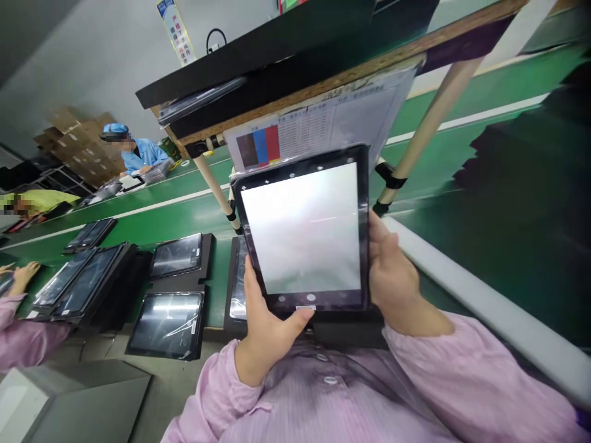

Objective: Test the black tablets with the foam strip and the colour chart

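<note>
A black-framed tablet (302,231) is held up in front of my chest, its screen lit with a bright whitish camera-like view. My left hand (268,326) grips its lower left side, the thumb lying along the bottom edge by a small white label. At the tablet's right edge, my right hand (392,271) is closed with the fingers bent, partly behind the frame. Just left of my left hand, another tablet (238,286) lies in a black tray, partly hidden behind the held one.
Two dark tablets (168,323) sit in black trays to the left, beside a stack of more tablets (90,283). A shelf with a printed sheet (314,123) stands ahead on the green bench (462,203). Co-workers sit further left; one hand (25,277) reaches in there.
</note>
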Motion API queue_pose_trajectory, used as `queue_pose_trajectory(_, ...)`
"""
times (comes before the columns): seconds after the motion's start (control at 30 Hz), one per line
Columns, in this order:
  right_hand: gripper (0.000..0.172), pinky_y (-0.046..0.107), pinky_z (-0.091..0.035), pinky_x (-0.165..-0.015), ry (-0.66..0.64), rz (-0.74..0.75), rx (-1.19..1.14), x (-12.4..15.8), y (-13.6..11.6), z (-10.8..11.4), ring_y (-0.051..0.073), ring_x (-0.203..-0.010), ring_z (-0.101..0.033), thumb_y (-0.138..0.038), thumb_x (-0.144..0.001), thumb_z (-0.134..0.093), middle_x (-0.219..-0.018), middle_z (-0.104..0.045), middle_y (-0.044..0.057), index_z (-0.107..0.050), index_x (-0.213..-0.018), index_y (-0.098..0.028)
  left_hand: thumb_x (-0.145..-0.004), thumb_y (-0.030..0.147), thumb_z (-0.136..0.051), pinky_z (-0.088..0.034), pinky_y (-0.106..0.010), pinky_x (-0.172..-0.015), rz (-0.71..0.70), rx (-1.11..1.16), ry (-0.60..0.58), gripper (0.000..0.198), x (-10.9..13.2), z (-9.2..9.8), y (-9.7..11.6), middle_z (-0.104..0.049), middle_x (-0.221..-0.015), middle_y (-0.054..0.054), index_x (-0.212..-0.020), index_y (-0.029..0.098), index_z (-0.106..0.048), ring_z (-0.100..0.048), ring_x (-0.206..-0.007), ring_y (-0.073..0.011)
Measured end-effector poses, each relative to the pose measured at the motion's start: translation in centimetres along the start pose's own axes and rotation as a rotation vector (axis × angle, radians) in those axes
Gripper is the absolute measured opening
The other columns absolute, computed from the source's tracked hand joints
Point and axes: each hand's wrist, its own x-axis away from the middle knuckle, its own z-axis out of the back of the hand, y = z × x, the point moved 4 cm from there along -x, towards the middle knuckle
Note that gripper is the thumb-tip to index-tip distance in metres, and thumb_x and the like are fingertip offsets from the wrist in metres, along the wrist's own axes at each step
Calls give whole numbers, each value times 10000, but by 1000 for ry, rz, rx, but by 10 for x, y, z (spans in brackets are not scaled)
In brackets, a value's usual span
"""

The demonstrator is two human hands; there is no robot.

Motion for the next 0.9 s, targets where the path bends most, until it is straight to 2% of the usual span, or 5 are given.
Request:
queue_pose_trajectory(0.1, 547, 437, -506, -1095, -107, -57, -74, -7, 9, -8, 236, -1256, -578, -712, -871, -563, -1321, -611, 12, -597, -1255, -324, -710, 533, -821, -275, -537, -1215, -13, -182, 18, 1217, 0, 2, -1, -202, -1630, -211, -1591, 203, -48, -239, -1514, -362)
queue_pose_trajectory(0.3, 545, 437, -506, -1089, -130, -105, -97, -8, 16, -15, 245, -1278, -560, -729, -831, -607, -1187, -672, 36, -640, -1090, -250, -715, 530, -815, -324, -569, -1179, -73, -356, 69, 1215, -5, 1, -3, -247, -1592, -254, -1582, 178, -41, -262, -1499, -392)
queue_pose_trajectory(0.67, 578, 435, -503, -1077, -137, -104, -98, -7, 16, -13, 257, -1290, -547, -757, -803, -614, -1114, -690, 59, -630, -1024, -223, -733, 593, -783, -311, -606, -1171, -174, -457, 117, 1258, -6, -6, -8, -192, -1590, -299, -1585, 159, 33, -222, -1505, -425)
queue_pose_trajectory(0.83, 559, 435, -483, -1100, -140, -102, -91, -8, 17, -10, 251, -1309, -531, -746, -813, -614, -1105, -695, 50, -636, -1023, -228, -706, 613, -799, -259, -616, -1192, -193, -418, 116, 1295, -4, -6, -9, -153, -1609, -302, -1592, 149, 24, -172, -1518, -430)
queue_pose_trajectory(0.9, 576, 439, -478, -1106, -154, -101, -90, -8, 15, -10, 256, -1324, -517, -745, -818, -607, -1143, -687, 58, -642, -1059, -224, -763, 552, -782, -254, -578, -1208, -203, -331, 103, 1194, -4, -3, -11, -150, -1626, -276, -1597, 164, -20, -188, -1522, -397)
